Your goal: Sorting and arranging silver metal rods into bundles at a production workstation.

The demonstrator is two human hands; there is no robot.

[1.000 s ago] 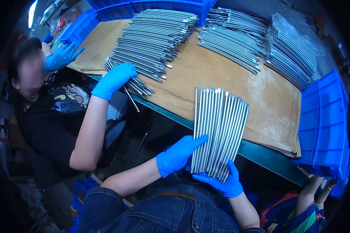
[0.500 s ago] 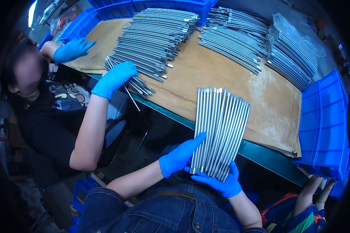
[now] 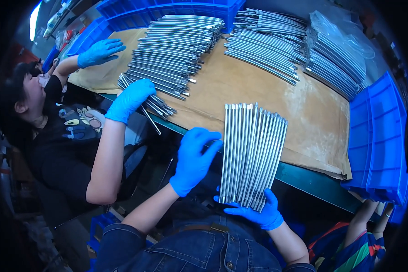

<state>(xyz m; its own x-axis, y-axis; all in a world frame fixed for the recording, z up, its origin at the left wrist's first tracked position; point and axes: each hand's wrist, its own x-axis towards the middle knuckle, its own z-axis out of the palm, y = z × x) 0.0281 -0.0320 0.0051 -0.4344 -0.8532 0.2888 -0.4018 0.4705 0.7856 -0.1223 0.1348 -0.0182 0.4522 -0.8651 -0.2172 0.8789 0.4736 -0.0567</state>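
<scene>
1. Blue-gloved R hand (image 3: 264, 214), head view (the only one): gripping approx. a fistful of metal rods (image 3: 253, 156) by their lower ends, thumb at the R side, fingers round behind. Rods stand near-upright, tops fanned, in front of the person at the table's (image 3: 324, 124) near edge.
2. L hand (image 3: 194, 158), same view: fingers half-curled, thumb apart from fingertips, just beside the rods' L edge; no rod seen in it. Contact w/ the outer rod: can't tell for sure, looks apart.
3. Step in hand, prob.: spreading/checking the held bunch, R hand as support. Not certain.
4. Next move, my guess: calls for L fingertips on the rods' L side to steady or part them, w/ R grip firm so lower ends don't slip.
5. Nearby: co-worker's hand (image 3: 135, 97) on a small bundle (image 3: 161, 105), big pile (image 3: 172, 56) behind.
</scene>
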